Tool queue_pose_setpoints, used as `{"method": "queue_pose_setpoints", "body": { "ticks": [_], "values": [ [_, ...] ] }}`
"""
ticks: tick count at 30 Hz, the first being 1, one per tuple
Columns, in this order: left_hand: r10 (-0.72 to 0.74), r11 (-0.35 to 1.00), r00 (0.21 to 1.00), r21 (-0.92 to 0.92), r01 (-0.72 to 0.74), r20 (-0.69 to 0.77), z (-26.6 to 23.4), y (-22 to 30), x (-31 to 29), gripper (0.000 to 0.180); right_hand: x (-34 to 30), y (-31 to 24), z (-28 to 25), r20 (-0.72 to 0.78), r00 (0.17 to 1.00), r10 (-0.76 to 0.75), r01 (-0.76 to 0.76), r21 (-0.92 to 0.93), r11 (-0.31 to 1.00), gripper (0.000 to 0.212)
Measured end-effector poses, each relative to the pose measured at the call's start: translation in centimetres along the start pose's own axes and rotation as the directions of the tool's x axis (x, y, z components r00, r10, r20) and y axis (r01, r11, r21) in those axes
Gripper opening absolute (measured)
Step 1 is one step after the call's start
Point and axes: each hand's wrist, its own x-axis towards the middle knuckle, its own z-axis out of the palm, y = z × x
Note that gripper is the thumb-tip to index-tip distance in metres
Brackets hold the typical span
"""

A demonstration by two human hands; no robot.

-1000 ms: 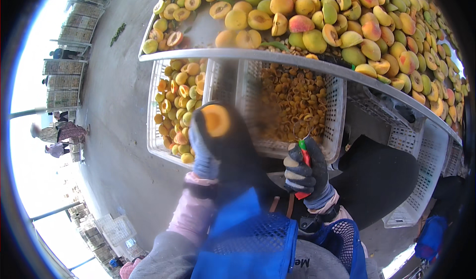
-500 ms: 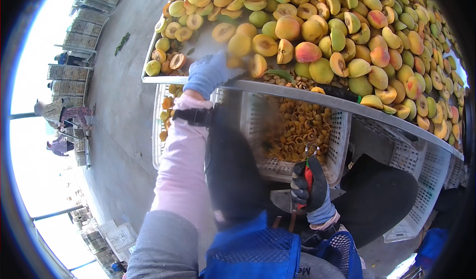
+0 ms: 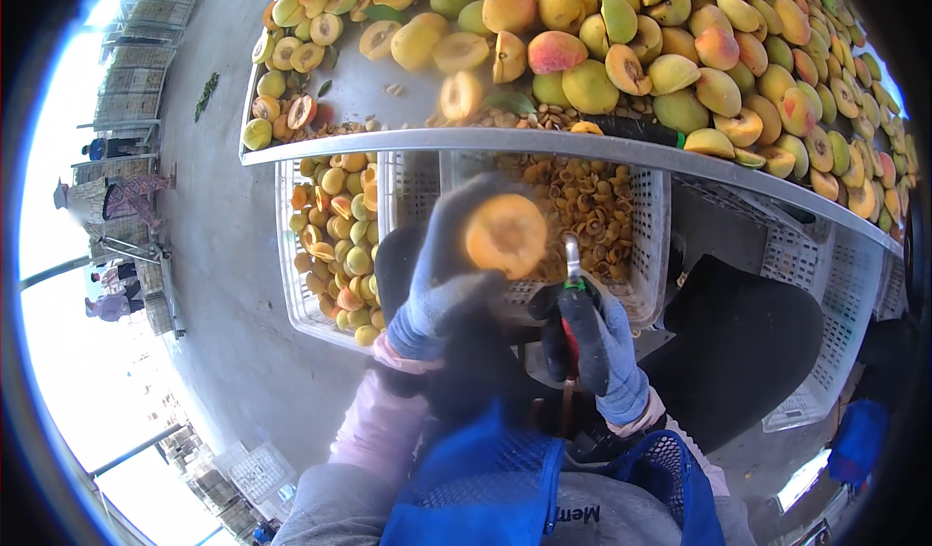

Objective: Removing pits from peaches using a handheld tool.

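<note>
My left hand (image 3: 432, 289), in a blue-grey glove and blurred by motion, holds a peach half (image 3: 507, 236) with its cut orange face showing. It is above my lap, just below the table's edge. Close to its right, my gloved right hand (image 3: 614, 347) is closed round a pitting tool (image 3: 573, 258) with a red handle and a bright metal tip pointing up. The tip and the peach half are slightly apart. Beyond both hands, heaped peaches and halves (image 3: 563, 51) cover much of the metal-rimmed table (image 3: 466, 140).
Under the table, a white crate (image 3: 652, 245) holds orange fruit scraps. Left of it, another crate (image 3: 291, 289) contains peach halves. Loose pits (image 3: 553, 119) lie near the table's rim. More crates (image 3: 791, 303) stand at right. People (image 3: 121, 197) and stacked crates are far left.
My left hand has come back from the table to my lap with a peach half. My right hand has shifted slightly up and left, and the tool's tip now stands beside the fruit.
</note>
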Motion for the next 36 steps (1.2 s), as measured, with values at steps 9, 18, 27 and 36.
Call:
{"method": "queue_pose_setpoints", "body": {
  "ticks": [9,18,27,36],
  "values": [
    [0.037,0.987,0.951,0.159,0.013,-0.308,4.4,-1.7,-3.4,0.040,-0.8,3.3,-0.2,0.108,0.861,-0.497,0.433,-0.668,0.605,0.025],
    [0.335,0.900,0.913,0.367,-0.237,-0.234,5.4,-3.8,-3.8,0.032,-0.9,5.2,-0.5,0.051,0.819,-0.572,0.495,-0.568,0.658,0.027],
    [0.305,0.711,0.941,0.622,-0.327,0.145,2.0,-2.2,-2.7,0.025,-1.8,2.9,-1.2,-0.056,0.878,-0.476,0.420,-0.391,0.819,0.026],
    [-0.132,0.991,0.983,-0.017,0.131,-0.130,4.3,0.9,-4.4,0.029,-1.5,2.4,-0.4,-0.145,0.929,-0.341,0.331,-0.085,0.940,0.029]
  ]
}}
